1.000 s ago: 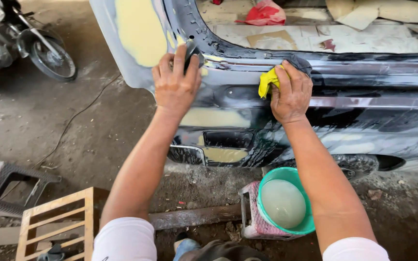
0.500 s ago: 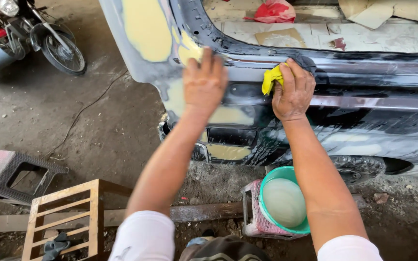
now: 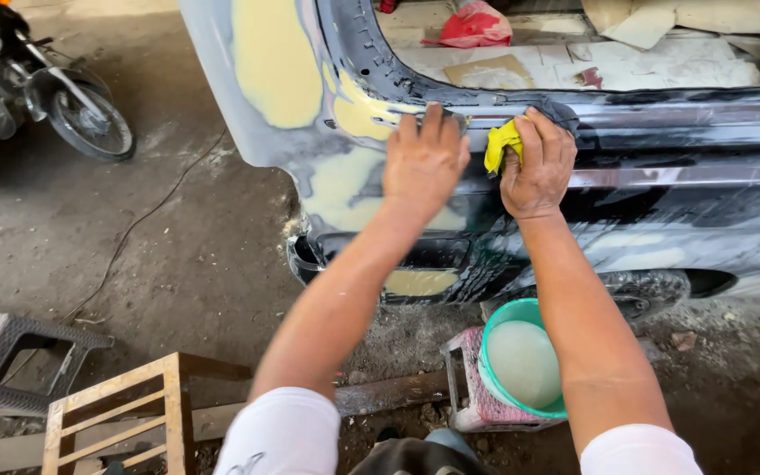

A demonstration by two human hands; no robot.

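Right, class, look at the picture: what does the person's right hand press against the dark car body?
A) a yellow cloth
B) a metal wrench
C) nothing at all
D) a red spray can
A: the right hand grips a bunched yellow cloth against the dark car body, while the left hand lies flat on the panel beside it.

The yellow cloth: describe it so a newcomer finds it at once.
Start at the dark car body with pale filler patches. On its upper edge rest two hands; the yellow cloth is bunched under the right hand. It is the only bright yellow, crumpled thing there; the left hand lies flat and bare.
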